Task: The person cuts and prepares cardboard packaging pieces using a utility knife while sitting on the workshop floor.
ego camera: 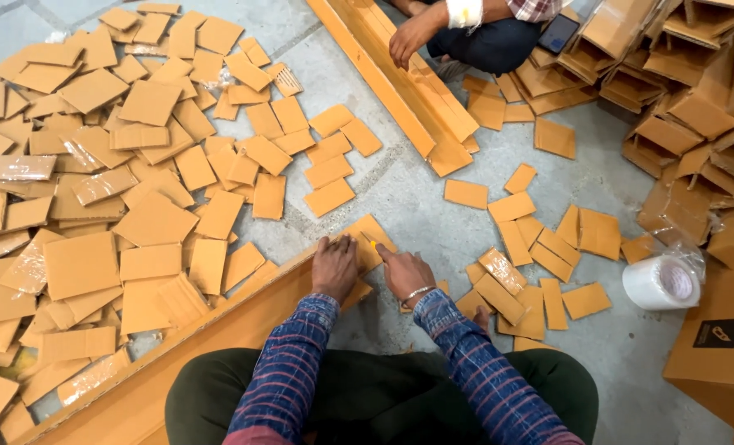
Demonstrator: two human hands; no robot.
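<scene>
Underfoot, grey concrete floor (pixel 408 194), its left side buried under a wide heap of cut brown cardboard rectangles (pixel 119 189); a smaller scatter (pixel 540 255) lies right. Long folded tan cardboard strip (pixel 218 330) runs from the bottom-left corner to the hands; most of it looks uncut, so plenty remains. Another person's hand (pixel 412 37) rests on a second strip (pixel 400 91) at the top edge. White tape roll (pixel 662 283) at right. Left hand (pixel 335 268) presses flat, fingers together, on the strip's end. Right hand (pixel 404 272) pinches a small yellow cutter (pixel 373 244). Bare floor ahead leaves room.
</scene>
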